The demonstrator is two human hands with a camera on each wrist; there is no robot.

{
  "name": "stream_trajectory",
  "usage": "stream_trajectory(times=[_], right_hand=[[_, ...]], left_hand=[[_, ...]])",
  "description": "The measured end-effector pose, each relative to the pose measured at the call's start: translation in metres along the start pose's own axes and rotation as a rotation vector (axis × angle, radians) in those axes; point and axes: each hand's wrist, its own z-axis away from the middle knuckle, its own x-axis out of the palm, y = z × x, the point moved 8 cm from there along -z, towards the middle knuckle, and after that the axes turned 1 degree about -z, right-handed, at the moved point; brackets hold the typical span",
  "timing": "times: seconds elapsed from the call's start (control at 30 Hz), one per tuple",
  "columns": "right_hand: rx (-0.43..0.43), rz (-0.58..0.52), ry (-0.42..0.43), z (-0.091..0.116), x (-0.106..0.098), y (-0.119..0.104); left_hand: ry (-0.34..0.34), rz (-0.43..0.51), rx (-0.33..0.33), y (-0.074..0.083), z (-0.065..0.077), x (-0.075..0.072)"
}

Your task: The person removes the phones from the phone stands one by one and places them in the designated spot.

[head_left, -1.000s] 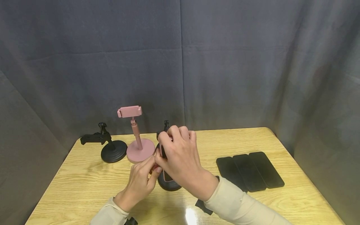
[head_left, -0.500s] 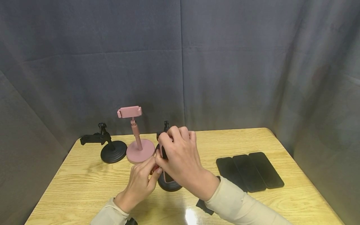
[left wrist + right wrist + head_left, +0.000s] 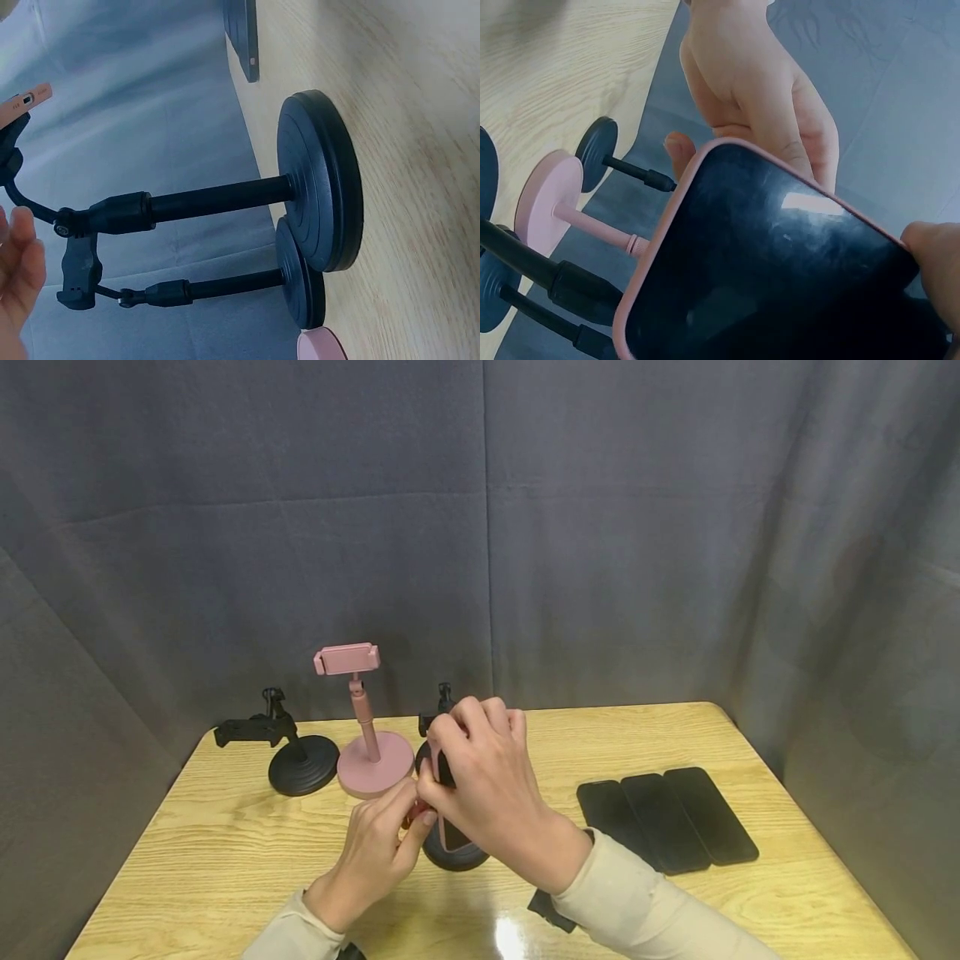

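My right hand [image 3: 487,777] grips a pink-cased phone [image 3: 765,262] by its edges, dark screen facing me. The phone is held tilted over a black phone stand [image 3: 217,201], whose clamp sits against its back. On the phone's left side is my left hand [image 3: 367,839], thumb and fingers curled in behind the case edge at the stand's head. Something reddish [image 3: 414,814] shows between thumb and forefinger. The exact contact of the left fingertips is hidden; in the left wrist view they appear right at the stand's neck.
A pink phone stand [image 3: 375,764] is left of the hands, with a black stand [image 3: 303,766] farther left. Another black stand [image 3: 445,695] rises behind my right hand. Three black phones [image 3: 663,818] lie side by side on the wooden table [image 3: 210,877]. A grey curtain [image 3: 480,527] hangs behind.
My right hand and the phone have shifted very slightly to the right, and a little more of the reddish piece shows. The left hand has hardly moved; the other stands and phones are unchanged.
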Motion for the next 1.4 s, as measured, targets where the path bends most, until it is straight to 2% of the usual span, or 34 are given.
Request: stream_trajectory(times=[0.53,0.8,1.2,1.4], right_hand=[[-0.077,-0.084,-0.029,0.001,-0.001,-0.003],[-0.105,-0.139,-0.040,0.001,-0.004,-0.008],[-0.097,-0.192,-0.042,0.001,-0.015,-0.013],[-0.097,-0.218,-0.041,0.001,-0.020,-0.017]], left_hand=[[-0.038,0.020,-0.034,-0.002,0.004,0.000],[-0.028,0.034,-0.006,0.001,0.004,-0.001],[-0.046,0.041,-0.034,0.001,0.006,0.000],[-0.067,0.081,-0.087,-0.001,0.006,0.000]])
